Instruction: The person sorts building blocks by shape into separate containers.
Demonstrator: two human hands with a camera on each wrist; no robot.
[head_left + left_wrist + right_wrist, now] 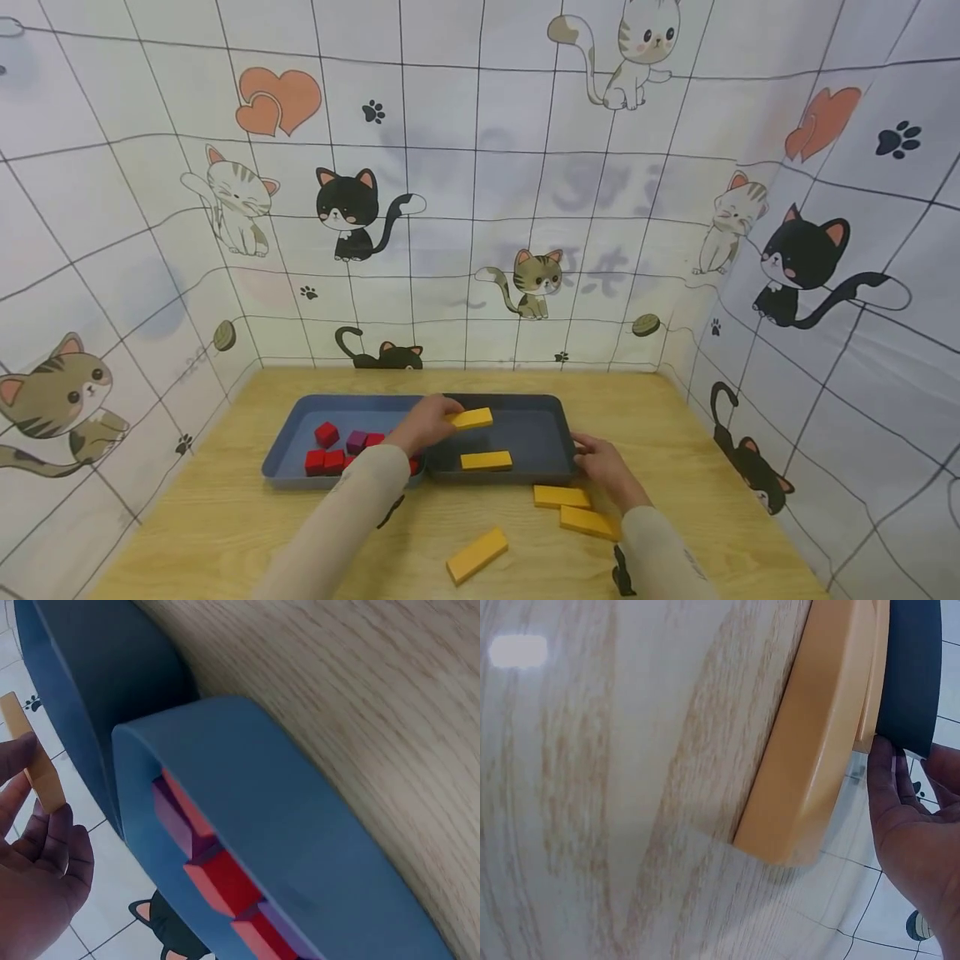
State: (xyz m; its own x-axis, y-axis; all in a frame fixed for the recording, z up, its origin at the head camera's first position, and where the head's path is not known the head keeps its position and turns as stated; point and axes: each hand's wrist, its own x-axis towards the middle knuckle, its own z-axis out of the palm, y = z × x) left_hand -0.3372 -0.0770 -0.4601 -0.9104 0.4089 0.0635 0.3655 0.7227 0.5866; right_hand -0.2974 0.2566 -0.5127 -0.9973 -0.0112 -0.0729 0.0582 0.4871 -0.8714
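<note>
My left hand pinches a yellow rectangular block between thumb and fingers, above the left part of the dark grey tray. In the left wrist view the same block is held clear of the tray walls. A second yellow block lies inside that tray near its front wall. At the tray's right side, my right hand grips the wall. The right wrist view shows fingers and thumb on either side of the dark tray's wall.
A blue-grey tray with red cubes and a purple cube adjoins on the left. Two yellow blocks lie by the dark tray's front right corner. Another yellow block lies nearer on the wooden table.
</note>
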